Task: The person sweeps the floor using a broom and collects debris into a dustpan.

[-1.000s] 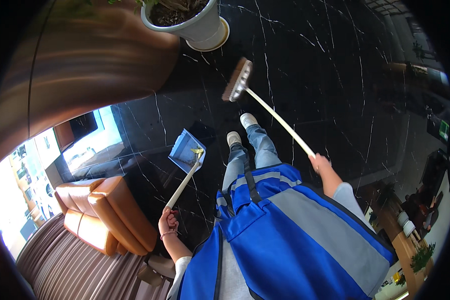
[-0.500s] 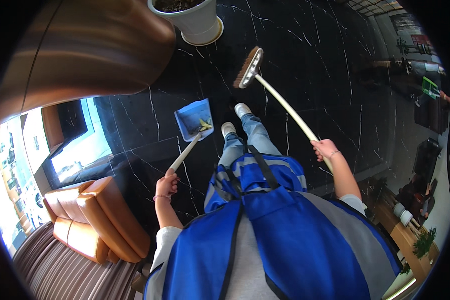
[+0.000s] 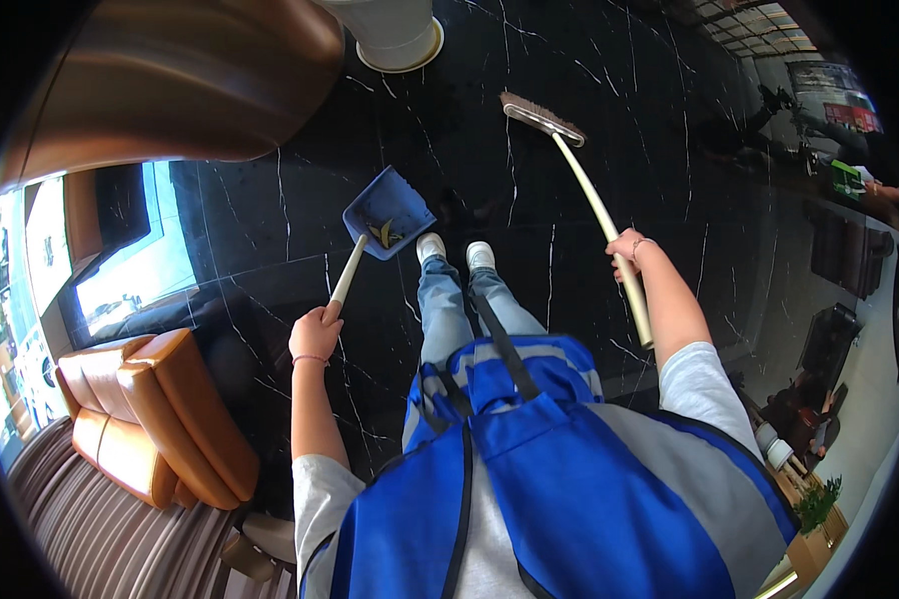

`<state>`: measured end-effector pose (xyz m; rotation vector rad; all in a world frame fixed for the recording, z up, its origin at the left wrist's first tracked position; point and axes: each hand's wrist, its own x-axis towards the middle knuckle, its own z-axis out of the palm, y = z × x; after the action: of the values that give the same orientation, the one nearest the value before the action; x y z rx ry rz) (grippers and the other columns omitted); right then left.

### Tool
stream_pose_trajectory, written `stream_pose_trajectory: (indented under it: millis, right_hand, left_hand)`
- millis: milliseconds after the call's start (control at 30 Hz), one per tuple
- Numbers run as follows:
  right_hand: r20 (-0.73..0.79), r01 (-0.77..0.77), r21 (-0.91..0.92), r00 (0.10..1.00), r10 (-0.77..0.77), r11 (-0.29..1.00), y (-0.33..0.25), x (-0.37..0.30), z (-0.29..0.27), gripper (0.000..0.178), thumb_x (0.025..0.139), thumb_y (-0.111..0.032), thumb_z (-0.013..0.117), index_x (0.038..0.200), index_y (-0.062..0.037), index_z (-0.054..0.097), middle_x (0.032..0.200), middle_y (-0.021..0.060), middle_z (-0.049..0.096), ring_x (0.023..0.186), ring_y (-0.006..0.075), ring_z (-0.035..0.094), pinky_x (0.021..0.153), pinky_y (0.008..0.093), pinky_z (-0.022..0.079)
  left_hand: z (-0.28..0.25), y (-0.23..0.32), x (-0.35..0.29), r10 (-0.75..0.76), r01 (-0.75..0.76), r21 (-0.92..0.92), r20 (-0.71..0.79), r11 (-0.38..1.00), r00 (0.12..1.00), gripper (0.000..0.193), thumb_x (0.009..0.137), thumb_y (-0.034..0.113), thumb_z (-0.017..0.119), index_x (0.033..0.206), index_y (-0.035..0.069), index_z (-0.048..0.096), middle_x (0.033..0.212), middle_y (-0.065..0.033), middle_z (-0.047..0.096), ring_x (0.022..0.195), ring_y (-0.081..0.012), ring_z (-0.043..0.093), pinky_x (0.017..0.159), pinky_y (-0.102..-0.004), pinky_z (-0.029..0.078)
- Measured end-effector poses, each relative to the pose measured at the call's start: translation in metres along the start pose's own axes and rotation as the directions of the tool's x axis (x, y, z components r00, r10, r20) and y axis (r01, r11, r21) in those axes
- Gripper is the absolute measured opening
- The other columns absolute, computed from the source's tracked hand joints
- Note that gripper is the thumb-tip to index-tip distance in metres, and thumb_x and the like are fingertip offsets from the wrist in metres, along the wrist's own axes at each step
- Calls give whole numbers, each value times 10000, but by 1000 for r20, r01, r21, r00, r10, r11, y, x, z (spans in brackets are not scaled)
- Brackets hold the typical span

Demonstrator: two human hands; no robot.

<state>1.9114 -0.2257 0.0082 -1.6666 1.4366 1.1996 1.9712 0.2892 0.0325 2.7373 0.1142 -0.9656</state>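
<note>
My left hand (image 3: 315,334) is closed round the pale handle of a blue dustpan (image 3: 417,196), whose pan is in front of my left foot. A few yellow-green leaves (image 3: 386,234) lie inside the pan. In my right hand (image 3: 630,255) is the pale stick of a broom (image 3: 595,200), gripped some way below its top end. The broom's brown-bristled head (image 3: 544,118) is farther out, to the right of the dustpan and apart from it. Whether the bristles touch the floor I cannot tell.
Black marble floor (image 3: 489,200) with white veins spreads around me. Ahead stands a white plant pot (image 3: 395,35) on a saucer, beside a curved bronze-coloured wall (image 3: 180,80). A tan leather sofa (image 3: 185,414) is on my left. Another person's hand (image 3: 881,192) shows at the far right.
The broom head has swung right and turned crosswise, away from the dustpan. The dustpan has tilted and shifted slightly up. My feet have moved, and the surroundings have slid in view.
</note>
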Motion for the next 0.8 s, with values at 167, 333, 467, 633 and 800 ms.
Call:
stream_pose_trajectory:
  millis: [167,333,467,633,800]
  right_hand:
    - [-82,189,454,982,-171,871,-8,34,47,210,715,-46,480,912,-21,411,541,77,444,411,156,468,401,304,456]
    - [-218,269,-58,937,-275,961,-33,3,97,330,740,-81,420,1050,-12,333,713,181,547,452,239,555,398,316,450]
    - [-82,236,-352,956,-281,906,-16,-56,128,405,705,-41,421,1084,15,288,720,155,571,492,224,580,457,313,478]
    - [179,335,-530,942,-283,779,-10,-121,177,406,705,-31,409,1080,25,264,713,233,547,490,269,574,421,351,470]
    - [454,450,-290,842,-292,845,-19,-148,155,459,721,-55,438,1161,-52,305,590,92,498,431,142,493,376,262,423]
  left_hand:
    - [3,7,22,16,-17,-49,-17,999,1000,257,637,291,575,762,67,597,706,-135,577,691,-312,554,621,-372,436]
    - [-6,2,47,5,-7,-83,-26,997,1000,282,621,286,572,741,32,606,689,-160,574,675,-307,560,634,-359,441]
    - [-10,0,64,2,-4,-32,-60,999,998,313,613,296,544,703,2,603,669,-186,567,672,-323,559,645,-358,445]
    - [-16,-7,75,-56,56,-94,8,994,998,315,619,285,515,675,-14,592,662,-208,557,676,-346,551,654,-377,439]
    - [-14,-12,72,-48,49,-111,18,993,999,316,637,274,489,681,-22,592,694,-220,559,702,-353,552,661,-382,442]
